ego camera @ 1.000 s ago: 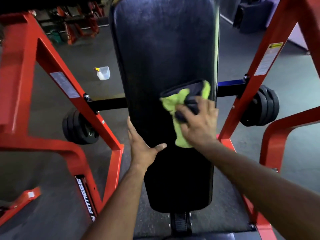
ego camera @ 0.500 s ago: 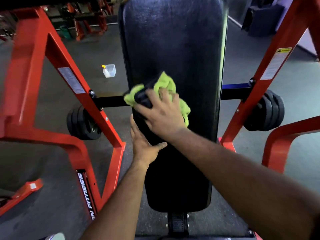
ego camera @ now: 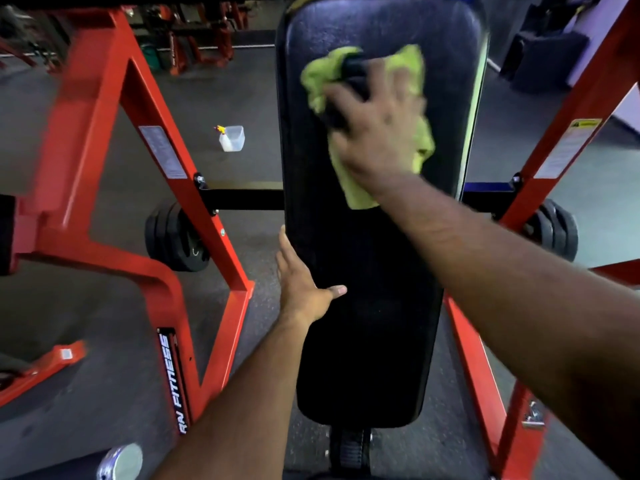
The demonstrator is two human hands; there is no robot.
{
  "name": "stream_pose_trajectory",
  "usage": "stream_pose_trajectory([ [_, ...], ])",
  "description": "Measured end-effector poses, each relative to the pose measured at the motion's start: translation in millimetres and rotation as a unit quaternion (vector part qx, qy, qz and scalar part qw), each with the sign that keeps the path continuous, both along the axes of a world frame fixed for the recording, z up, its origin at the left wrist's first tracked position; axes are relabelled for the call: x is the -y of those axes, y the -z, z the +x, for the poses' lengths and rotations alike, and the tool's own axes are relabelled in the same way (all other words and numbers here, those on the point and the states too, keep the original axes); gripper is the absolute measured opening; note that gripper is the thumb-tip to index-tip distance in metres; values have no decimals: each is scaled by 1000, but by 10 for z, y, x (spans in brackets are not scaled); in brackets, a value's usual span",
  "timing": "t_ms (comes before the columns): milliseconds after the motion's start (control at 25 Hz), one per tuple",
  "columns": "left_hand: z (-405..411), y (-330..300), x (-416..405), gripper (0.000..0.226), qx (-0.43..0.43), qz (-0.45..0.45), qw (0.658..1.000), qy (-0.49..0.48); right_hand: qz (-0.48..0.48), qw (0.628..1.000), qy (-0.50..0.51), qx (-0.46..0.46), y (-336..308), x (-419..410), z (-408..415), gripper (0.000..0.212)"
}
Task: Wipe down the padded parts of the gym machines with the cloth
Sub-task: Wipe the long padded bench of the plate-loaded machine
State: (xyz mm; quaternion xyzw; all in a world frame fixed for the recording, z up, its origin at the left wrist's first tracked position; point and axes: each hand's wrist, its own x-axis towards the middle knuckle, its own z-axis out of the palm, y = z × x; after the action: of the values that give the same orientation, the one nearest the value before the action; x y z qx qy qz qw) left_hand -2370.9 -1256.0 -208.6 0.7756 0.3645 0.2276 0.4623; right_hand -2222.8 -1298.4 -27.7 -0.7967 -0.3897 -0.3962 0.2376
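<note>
Pressing the cloth (ego camera: 420, 150) flat-handed onto my pad (ego camera: 367, 306), right hand (ego camera: 377, 133); left hand (ego camera: 304, 289) open, steadying. Spray bottle (ego camera: 231, 137) looks near-empty.

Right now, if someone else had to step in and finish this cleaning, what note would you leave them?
Right hand: presses the green cloth flat on the upper part of the black bench pad.
Left hand: rests against the pad's left edge, thumb on top, steadying it.
Spray bottle: on the floor to the left, behind the red frame.
Done: cannot tell how much is wiped; the hand is blurred, mid-stroke.
Left: the rest of this pad, then the other machines' pads.
</note>
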Motion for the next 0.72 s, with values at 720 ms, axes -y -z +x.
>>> stream_pose_trajectory([
  [720,-304,836,-62,141,52,-20,998,12,50,998,-41,4,614,-213,-519,29],
])
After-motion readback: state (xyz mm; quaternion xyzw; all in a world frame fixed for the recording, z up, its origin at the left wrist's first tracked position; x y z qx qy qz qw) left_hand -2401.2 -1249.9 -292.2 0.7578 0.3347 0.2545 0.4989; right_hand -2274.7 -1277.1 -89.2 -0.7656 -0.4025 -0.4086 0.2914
